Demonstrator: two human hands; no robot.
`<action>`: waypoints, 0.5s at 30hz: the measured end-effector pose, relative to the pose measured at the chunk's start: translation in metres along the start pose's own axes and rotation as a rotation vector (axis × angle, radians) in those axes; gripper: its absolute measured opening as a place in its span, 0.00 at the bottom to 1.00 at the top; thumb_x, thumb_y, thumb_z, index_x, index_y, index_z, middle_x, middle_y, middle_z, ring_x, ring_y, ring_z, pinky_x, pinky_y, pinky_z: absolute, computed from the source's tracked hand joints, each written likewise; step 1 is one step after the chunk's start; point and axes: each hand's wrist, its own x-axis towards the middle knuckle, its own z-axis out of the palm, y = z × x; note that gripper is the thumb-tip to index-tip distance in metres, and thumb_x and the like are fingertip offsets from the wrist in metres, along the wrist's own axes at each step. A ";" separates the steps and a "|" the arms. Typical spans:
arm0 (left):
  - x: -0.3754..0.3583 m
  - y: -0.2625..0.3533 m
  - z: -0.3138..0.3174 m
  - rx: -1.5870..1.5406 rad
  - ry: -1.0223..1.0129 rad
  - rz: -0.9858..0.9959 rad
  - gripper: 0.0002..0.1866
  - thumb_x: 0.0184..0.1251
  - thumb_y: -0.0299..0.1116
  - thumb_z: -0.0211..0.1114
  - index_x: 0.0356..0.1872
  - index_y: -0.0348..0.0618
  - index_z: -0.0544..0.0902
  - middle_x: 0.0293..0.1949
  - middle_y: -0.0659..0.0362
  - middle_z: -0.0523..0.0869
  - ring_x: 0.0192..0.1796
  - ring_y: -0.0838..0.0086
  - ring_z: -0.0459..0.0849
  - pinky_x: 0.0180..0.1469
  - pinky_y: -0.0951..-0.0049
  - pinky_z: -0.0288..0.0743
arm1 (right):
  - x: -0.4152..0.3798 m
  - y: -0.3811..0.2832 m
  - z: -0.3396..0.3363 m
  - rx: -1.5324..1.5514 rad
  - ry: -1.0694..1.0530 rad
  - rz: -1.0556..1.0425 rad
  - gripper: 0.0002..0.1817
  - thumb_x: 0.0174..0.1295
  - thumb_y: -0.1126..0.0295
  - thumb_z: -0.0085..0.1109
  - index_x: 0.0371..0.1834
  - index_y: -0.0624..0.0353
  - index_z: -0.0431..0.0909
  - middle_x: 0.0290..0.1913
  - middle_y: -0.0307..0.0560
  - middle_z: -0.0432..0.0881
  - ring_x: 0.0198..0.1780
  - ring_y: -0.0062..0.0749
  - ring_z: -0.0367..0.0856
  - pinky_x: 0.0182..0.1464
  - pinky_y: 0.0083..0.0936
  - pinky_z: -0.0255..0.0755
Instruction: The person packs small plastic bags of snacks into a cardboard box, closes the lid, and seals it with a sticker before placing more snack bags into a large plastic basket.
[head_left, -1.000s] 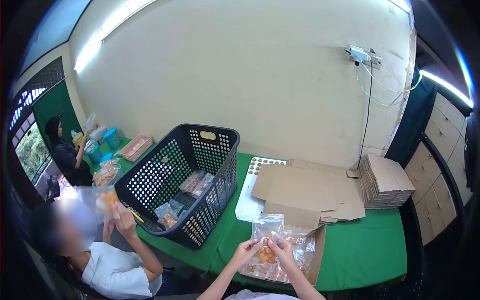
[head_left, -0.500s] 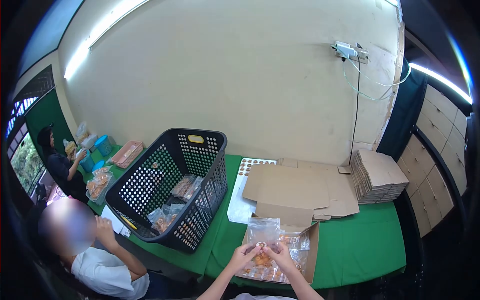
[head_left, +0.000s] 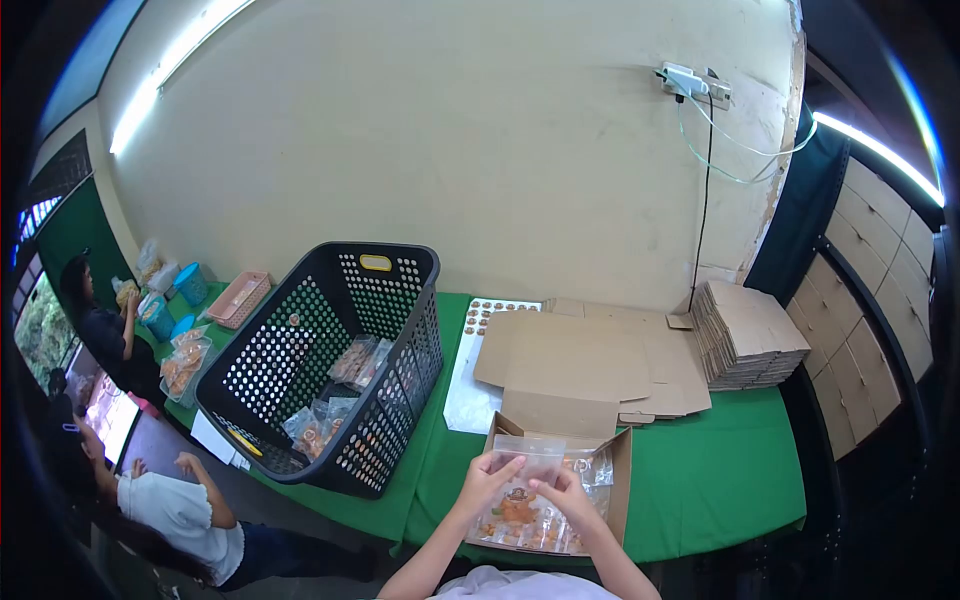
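A clear plastic bag (head_left: 517, 512) with orange food inside and a round brown label on its front is held above an open cardboard box (head_left: 622, 490). My left hand (head_left: 485, 486) grips the bag's left side, thumb across its front near the top. On the right side, my right hand (head_left: 566, 500) is closed on the bag, its thumb beside the label. More filled clear bags (head_left: 598, 470) lie in the box below. Fingers behind the bag are partly hidden.
A black perforated basket (head_left: 400, 395) holding several filled bags stands left. Behind the box are a label sheet (head_left: 470, 400), flattened cardboard (head_left: 570, 350) and a stacked pile of cardboard (head_left: 750, 330). One person (head_left: 180, 510) is at the lower left, another (head_left: 100, 320) farther back.
My thumbs have moved apart from the label, the left one higher on the bag. The nearby person's hand has lowered from the face. The whole view has shifted slightly.
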 end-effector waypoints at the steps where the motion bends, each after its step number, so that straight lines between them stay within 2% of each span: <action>1: -0.001 -0.001 0.002 0.015 -0.012 0.001 0.10 0.59 0.33 0.62 0.38 0.38 0.79 0.33 0.63 0.82 0.33 0.83 0.77 0.36 0.82 0.70 | 0.004 -0.003 0.000 0.046 0.037 -0.035 0.09 0.55 0.72 0.58 0.38 0.64 0.77 0.36 0.41 0.80 0.38 0.21 0.77 0.43 0.20 0.70; 7: 0.000 0.000 0.015 0.000 -0.021 0.103 0.10 0.58 0.33 0.62 0.37 0.36 0.79 0.30 0.63 0.81 0.32 0.83 0.77 0.35 0.82 0.71 | 0.015 -0.006 0.008 0.253 0.207 -0.117 0.06 0.53 0.74 0.59 0.32 0.64 0.78 0.31 0.43 0.81 0.34 0.20 0.77 0.39 0.19 0.69; 10: 0.002 0.002 0.017 0.051 0.046 0.124 0.09 0.58 0.31 0.62 0.35 0.35 0.80 0.30 0.63 0.81 0.31 0.83 0.78 0.34 0.82 0.71 | 0.015 -0.007 0.013 0.265 0.263 -0.159 0.05 0.53 0.75 0.58 0.32 0.64 0.78 0.31 0.43 0.81 0.32 0.20 0.77 0.37 0.18 0.69; 15: 0.005 0.009 0.018 0.195 0.172 0.291 0.08 0.56 0.29 0.62 0.30 0.33 0.80 0.26 0.62 0.80 0.28 0.84 0.76 0.31 0.82 0.69 | 0.012 -0.012 0.029 0.238 0.368 -0.190 0.06 0.54 0.75 0.56 0.33 0.66 0.78 0.29 0.43 0.81 0.31 0.21 0.77 0.36 0.17 0.70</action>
